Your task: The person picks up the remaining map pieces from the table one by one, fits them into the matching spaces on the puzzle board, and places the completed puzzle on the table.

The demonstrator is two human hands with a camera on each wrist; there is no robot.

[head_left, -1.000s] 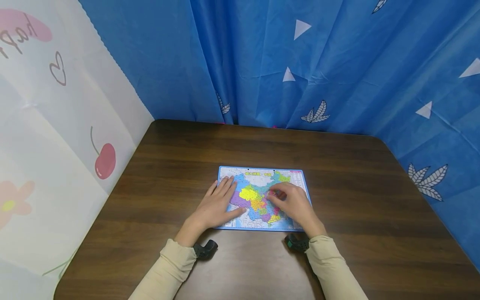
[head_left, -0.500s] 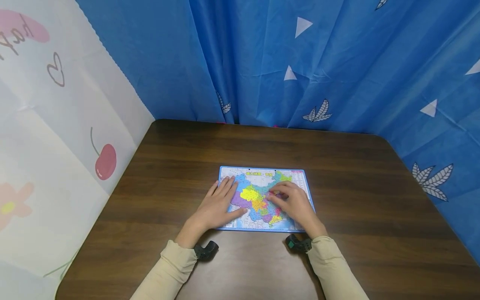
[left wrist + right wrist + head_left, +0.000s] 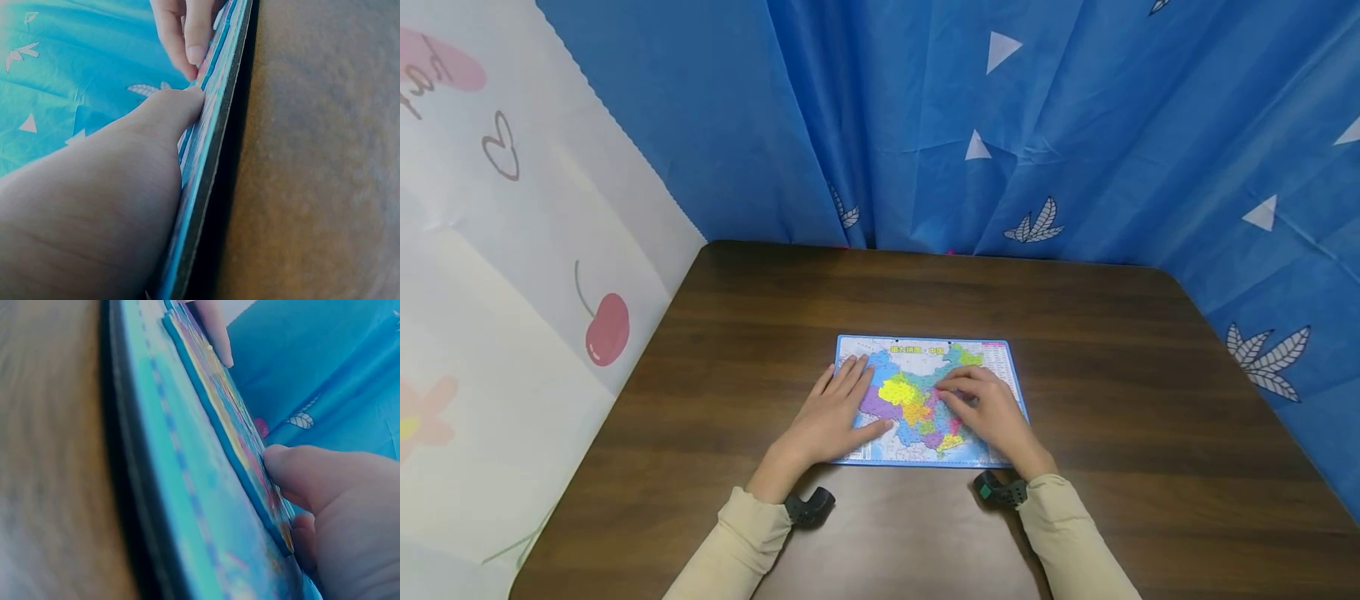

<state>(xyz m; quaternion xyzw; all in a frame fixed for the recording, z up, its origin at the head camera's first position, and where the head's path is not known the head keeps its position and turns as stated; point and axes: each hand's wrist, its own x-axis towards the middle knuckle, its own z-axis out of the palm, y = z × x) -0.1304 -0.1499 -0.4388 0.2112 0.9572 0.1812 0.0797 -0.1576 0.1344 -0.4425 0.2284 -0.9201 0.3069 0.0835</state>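
A map puzzle board (image 3: 880, 457) with a blue rim lies on the table, its raised, many-coloured map pieces forming a map of China. Flat on the board's left part rests my left hand (image 3: 831, 421), fingers straight and spread, thumb near the lower map; it shows large in the left wrist view. My right hand (image 3: 992, 410) is over the right half of the map, thumb and forefinger bent together. At their tips they pinch a small pink puzzle piece (image 3: 261, 427), which stands up from the map surface. The fingers hide part of the eastern map.
The brown wooden table (image 3: 1120, 400) extends around the board on all sides. A blue curtain (image 3: 910, 125) hangs behind it, and a white printed curtain (image 3: 542, 275) hangs along the left. Black wrist cameras (image 3: 811, 507) are strapped on both wrists.
Both hands stay in nearly the same places on the board. The right thumb and fingers shift only slightly around the pink piece; the head view tilts a little.
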